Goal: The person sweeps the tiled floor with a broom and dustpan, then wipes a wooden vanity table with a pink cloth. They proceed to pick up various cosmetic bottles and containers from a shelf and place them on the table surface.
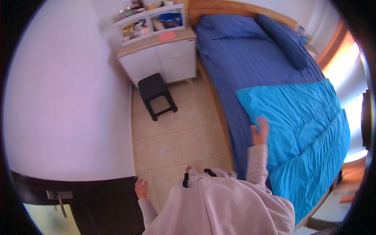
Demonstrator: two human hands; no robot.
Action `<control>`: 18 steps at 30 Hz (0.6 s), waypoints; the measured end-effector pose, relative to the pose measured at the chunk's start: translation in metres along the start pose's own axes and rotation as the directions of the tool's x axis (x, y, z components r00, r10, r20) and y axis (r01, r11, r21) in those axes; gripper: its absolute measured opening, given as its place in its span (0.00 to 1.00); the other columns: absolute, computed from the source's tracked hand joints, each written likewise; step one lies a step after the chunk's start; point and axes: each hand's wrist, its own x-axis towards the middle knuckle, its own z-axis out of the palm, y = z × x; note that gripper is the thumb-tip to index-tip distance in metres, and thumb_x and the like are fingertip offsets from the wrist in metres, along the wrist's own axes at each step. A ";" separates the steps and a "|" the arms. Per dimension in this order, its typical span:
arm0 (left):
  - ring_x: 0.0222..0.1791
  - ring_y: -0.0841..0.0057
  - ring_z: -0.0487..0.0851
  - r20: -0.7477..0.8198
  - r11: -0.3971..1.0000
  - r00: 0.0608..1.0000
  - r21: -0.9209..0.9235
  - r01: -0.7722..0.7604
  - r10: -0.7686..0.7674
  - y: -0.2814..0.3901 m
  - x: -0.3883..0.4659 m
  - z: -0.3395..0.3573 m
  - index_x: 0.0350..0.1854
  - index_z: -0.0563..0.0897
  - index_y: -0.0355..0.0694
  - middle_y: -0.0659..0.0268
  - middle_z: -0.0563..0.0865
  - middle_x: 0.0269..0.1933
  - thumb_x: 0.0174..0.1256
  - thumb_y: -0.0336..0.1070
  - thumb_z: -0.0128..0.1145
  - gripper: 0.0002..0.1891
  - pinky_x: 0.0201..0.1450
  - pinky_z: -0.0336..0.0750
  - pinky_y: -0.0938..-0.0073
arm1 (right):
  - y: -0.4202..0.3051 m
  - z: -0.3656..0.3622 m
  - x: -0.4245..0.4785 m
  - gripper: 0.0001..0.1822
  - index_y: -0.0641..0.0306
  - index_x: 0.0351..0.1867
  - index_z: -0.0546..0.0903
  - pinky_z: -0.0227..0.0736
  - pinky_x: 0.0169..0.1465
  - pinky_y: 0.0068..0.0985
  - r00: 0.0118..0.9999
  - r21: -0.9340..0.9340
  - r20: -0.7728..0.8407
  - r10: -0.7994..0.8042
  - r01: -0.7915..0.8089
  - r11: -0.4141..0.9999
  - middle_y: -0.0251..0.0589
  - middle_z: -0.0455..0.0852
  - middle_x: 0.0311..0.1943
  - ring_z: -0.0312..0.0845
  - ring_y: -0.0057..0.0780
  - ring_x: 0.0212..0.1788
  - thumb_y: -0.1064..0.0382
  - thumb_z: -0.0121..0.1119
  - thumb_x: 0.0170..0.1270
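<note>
My right hand (260, 131), slightly blurred, is over the near left edge of a bright blue quilt (293, 126), fingers apart and holding nothing; whether it touches the cloth I cannot tell. The quilt lies across the lower part of a bed with a dark blue striped sheet (235, 64). A pillow (235, 26) and a long bolster (282, 41) in the same dark blue lie at the head end. Down at my left side, my left hand (141, 188) is empty with its fingers slightly apart, near a dark door (108, 202).
A black plastic stool (152, 86) stands on the tiled floor before a white cabinet (176, 67) with a wood top. A pink item (166, 36) and a filled white shelf (136, 41) are on it. The wooden bed rail (218, 108) runs along my right. White boxes (335, 205) sit past the bed's foot.
</note>
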 end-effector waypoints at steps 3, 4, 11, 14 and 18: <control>0.57 0.55 0.74 -0.007 0.986 0.986 -0.034 0.166 -0.166 -0.016 -0.015 -0.026 0.50 0.80 0.39 0.48 0.78 0.54 0.59 0.49 0.56 0.22 0.59 0.67 0.58 | 0.123 -0.022 0.008 0.33 0.61 0.62 0.69 0.47 0.67 0.45 0.889 -0.516 -0.315 0.332 -0.454 0.727 0.51 0.66 0.64 0.56 0.47 0.67 0.39 0.48 0.64; 0.56 0.55 0.75 0.016 0.972 0.973 -0.047 0.231 -0.230 -0.018 -0.021 -0.033 0.50 0.80 0.38 0.48 0.79 0.52 0.59 0.48 0.55 0.22 0.58 0.68 0.59 | 0.117 -0.016 0.011 0.36 0.62 0.63 0.67 0.47 0.67 0.49 0.711 -0.436 -0.386 0.588 -0.702 0.563 0.51 0.64 0.65 0.55 0.50 0.67 0.36 0.46 0.63; 0.49 0.53 0.79 0.297 0.992 0.954 -0.101 0.071 -0.038 -0.012 0.044 0.001 0.48 0.80 0.35 0.48 0.83 0.45 0.59 0.49 0.54 0.23 0.52 0.73 0.62 | 0.029 0.157 0.060 0.40 0.62 0.64 0.65 0.44 0.65 0.57 0.898 -0.636 -0.068 0.434 -0.374 0.675 0.59 0.57 0.66 0.49 0.62 0.67 0.33 0.46 0.60; 0.47 0.58 0.81 0.256 0.983 0.965 -0.182 -0.013 0.061 0.056 0.104 0.007 0.49 0.79 0.35 0.48 0.83 0.44 0.60 0.50 0.54 0.23 0.51 0.73 0.65 | -0.001 0.229 0.058 0.25 0.59 0.49 0.80 0.61 0.61 0.43 0.763 0.020 0.600 0.240 -0.314 0.949 0.53 0.79 0.51 0.70 0.47 0.58 0.42 0.50 0.63; 0.45 0.62 0.83 0.214 0.962 0.973 -0.272 -0.027 0.088 0.153 0.171 -0.004 0.51 0.78 0.37 0.50 0.83 0.45 0.61 0.51 0.54 0.24 0.50 0.74 0.68 | -0.034 0.281 0.079 0.20 0.62 0.46 0.82 0.74 0.48 0.29 0.310 0.105 0.945 0.108 -0.597 0.795 0.42 0.85 0.40 0.81 0.31 0.43 0.48 0.56 0.64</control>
